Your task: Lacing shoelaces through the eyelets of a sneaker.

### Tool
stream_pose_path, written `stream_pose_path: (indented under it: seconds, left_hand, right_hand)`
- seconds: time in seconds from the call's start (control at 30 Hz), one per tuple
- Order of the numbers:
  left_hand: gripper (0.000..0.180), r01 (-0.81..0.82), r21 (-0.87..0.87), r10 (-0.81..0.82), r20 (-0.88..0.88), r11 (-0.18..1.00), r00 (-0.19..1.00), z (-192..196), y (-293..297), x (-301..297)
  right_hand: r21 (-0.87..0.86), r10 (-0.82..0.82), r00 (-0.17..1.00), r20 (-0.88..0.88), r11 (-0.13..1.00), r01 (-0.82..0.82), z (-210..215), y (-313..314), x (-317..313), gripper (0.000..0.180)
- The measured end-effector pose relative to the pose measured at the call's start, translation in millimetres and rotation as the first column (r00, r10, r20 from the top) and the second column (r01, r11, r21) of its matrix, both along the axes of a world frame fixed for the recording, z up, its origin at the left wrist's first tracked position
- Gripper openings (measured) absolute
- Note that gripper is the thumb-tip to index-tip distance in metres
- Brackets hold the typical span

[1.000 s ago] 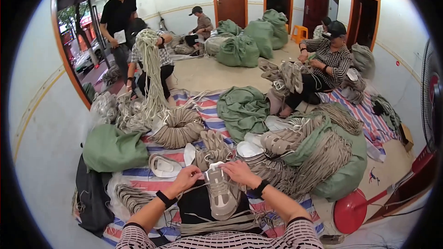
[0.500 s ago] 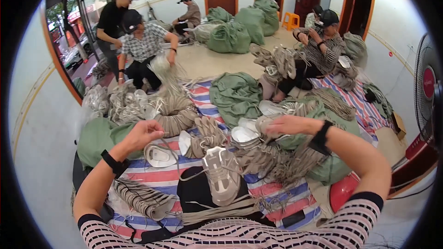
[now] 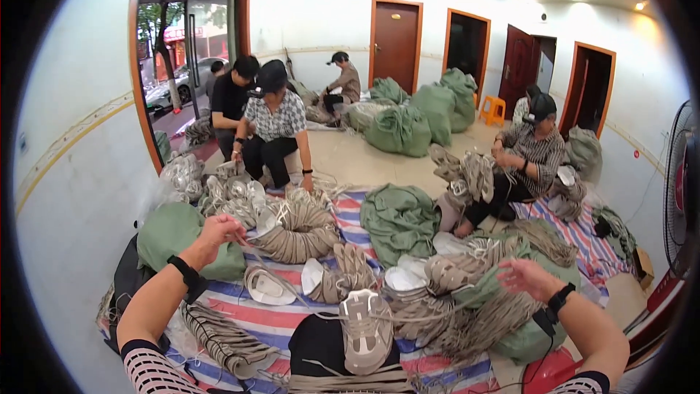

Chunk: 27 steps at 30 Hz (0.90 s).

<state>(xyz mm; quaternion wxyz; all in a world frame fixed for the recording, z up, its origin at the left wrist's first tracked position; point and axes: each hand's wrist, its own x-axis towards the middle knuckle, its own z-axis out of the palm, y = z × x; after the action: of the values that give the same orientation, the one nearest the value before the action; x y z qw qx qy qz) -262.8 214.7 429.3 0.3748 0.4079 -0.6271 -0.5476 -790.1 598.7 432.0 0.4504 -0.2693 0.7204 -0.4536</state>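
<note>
A beige sneaker (image 3: 366,332) stands toe toward me on a black support (image 3: 313,346) in front of my body. My left hand (image 3: 219,233), raised out to the left, is closed in a pinch on a shoelace (image 3: 292,279) that runs down to the sneaker's eyelets. My right hand (image 3: 529,279) is held out to the right above bundled laces, its fingertips bent together. Another stretch of lace leads from the sneaker toward it; the fingertip contact is small and hard to make out. A bunch of loose laces (image 3: 350,381) lies across the support's near edge.
Strung shoe uppers (image 3: 299,233), a single shoe (image 3: 268,286) and green sacks (image 3: 191,241) lie around me on a striped sheet (image 3: 248,314). Co-workers sit farther off, one at right (image 3: 536,149) with shoes. A fan (image 3: 678,190) stands at the right wall.
My view has tilted up. My right hand has moved outward to the right, away from the shoe piles, while the left stays raised at left. A seated co-worker has lowered a bunch of laces.
</note>
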Motion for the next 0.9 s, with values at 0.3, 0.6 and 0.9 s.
stream_pose_path:
  seconds: [0.3, 0.6, 0.9]
  left_hand:
    - [0.009, 0.029, 0.004, -0.029, -0.015, 1.0, 0.999, 0, 3, -5]
    - [0.006, 0.057, 0.267, -0.018, -0.148, 0.962, 0.989, -12, 19, 5]
    - [0.012, 0.051, -0.154, -0.011, 0.247, 0.987, 0.969, -154, 48, -16]
  right_hand:
    - [0.063, 0.048, 0.998, -0.039, 0.997, -0.046, 9, -8, 9, 0.037]
    - [0.139, 0.068, 0.998, -0.003, 0.988, -0.067, -12, -13, 12, 0.035]
    - [-0.475, -0.121, 0.948, -0.294, 0.879, -0.035, -96, -90, 27, 0.033]
